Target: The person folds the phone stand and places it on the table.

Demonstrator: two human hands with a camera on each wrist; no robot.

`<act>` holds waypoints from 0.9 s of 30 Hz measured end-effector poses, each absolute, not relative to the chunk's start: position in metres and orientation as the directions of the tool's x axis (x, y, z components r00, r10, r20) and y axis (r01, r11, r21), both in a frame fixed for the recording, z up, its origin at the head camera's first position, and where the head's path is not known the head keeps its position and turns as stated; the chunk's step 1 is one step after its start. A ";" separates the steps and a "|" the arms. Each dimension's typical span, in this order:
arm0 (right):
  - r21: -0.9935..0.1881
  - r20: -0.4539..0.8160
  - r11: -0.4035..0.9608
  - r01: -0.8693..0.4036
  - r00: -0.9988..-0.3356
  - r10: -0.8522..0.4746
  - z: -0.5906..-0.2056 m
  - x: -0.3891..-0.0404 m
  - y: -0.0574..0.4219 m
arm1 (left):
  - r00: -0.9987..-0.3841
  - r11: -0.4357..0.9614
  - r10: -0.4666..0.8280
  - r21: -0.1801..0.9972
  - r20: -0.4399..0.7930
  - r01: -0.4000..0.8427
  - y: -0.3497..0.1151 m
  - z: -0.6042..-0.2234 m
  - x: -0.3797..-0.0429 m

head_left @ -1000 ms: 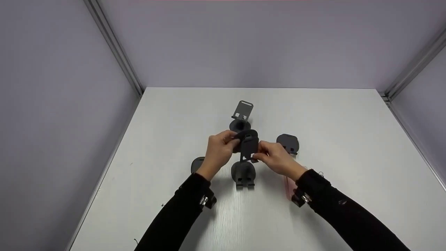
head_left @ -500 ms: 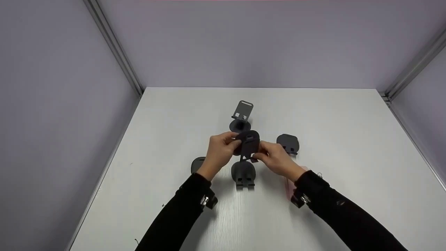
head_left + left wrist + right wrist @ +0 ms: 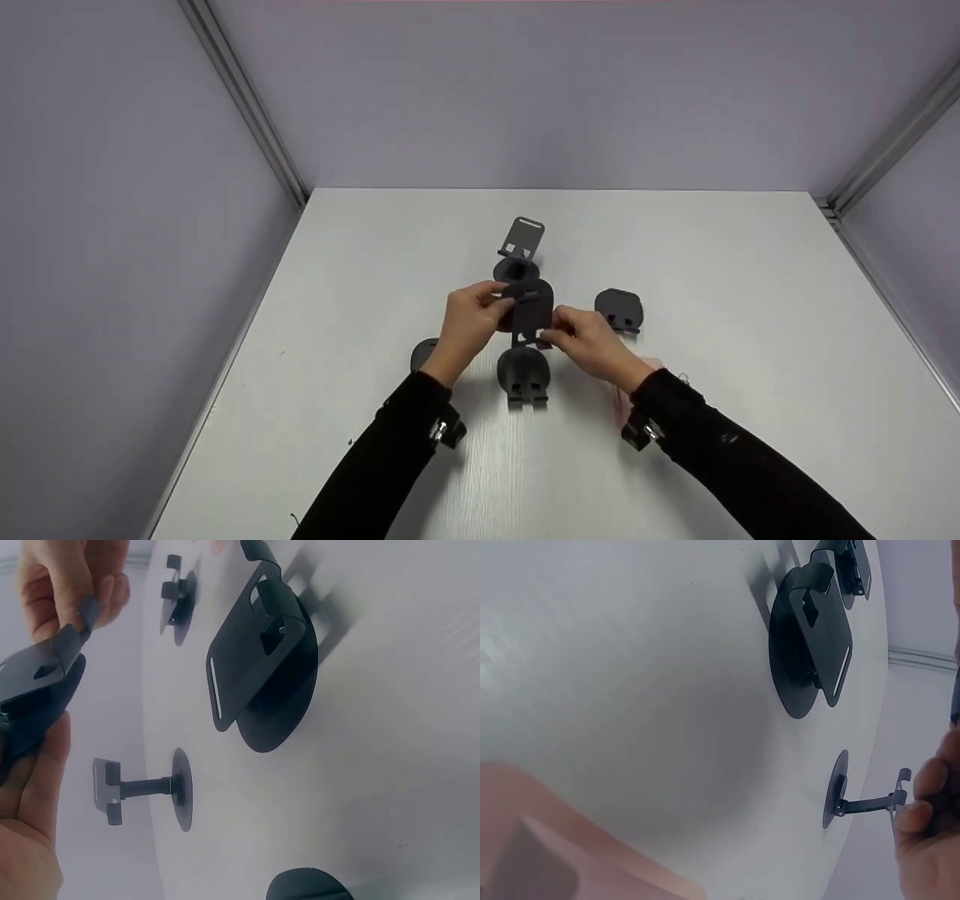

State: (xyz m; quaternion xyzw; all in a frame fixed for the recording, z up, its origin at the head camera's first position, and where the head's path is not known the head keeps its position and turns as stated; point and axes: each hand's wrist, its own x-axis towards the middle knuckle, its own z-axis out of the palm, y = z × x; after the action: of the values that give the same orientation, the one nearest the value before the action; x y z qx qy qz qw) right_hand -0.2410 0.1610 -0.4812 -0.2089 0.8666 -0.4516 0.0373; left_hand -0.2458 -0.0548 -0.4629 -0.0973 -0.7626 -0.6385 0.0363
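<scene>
Both hands hold a black folding phone stand (image 3: pixel 534 311) above the middle of the table. My left hand (image 3: pixel 471 322) pinches the edge of its round base, thumb on the near face. My right hand (image 3: pixel 592 341) pinches its plate's lower end, near the small lip hooks. In the left wrist view the held stand (image 3: pixel 34 686) lies folded, plate close to base. Just below the hands sits another folded phone stand (image 3: pixel 523 375). Behind them an unfolded phone stand (image 3: pixel 523 238) stands with its plate raised. The right fingertips are partly cut off in the right wrist view.
A folded phone stand (image 3: pixel 619 309) lies to the right. Another stand (image 3: pixel 424 352) on the left is partly hidden by the left wrist. A pink flat thing (image 3: pixel 592 840) lies under the right forearm. Walls (image 3: pixel 555 97) enclose the white table (image 3: pixel 360 247).
The held phone stand tilts slightly and shifts a little left with both hands. Both hands keep their grip. The other stands stay in place.
</scene>
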 end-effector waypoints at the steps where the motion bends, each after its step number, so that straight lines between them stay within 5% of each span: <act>1: -0.805 0.111 0.504 -0.313 -0.914 -0.389 -0.481 -0.241 0.161 | -0.980 0.167 0.097 0.968 0.172 0.187 -0.055 -0.463 -0.247; 10: -0.929 -0.072 0.365 -0.065 -0.934 -0.350 -0.480 -0.244 0.158 | -0.990 0.178 0.098 0.978 0.097 0.113 -0.057 -0.465 -0.249; 27: -0.932 -0.304 0.282 0.228 -0.915 -0.266 -0.492 -0.258 0.157 | -0.973 0.536 0.159 0.813 0.165 0.226 -0.082 -0.471 -0.242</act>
State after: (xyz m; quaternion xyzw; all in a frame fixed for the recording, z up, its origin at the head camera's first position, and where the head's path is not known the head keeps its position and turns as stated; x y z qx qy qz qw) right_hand -0.2581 0.1574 -0.4916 -0.0124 0.7735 -0.5992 0.2062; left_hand -0.2418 -0.0820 -0.4713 -0.1100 -0.8757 -0.4688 0.0355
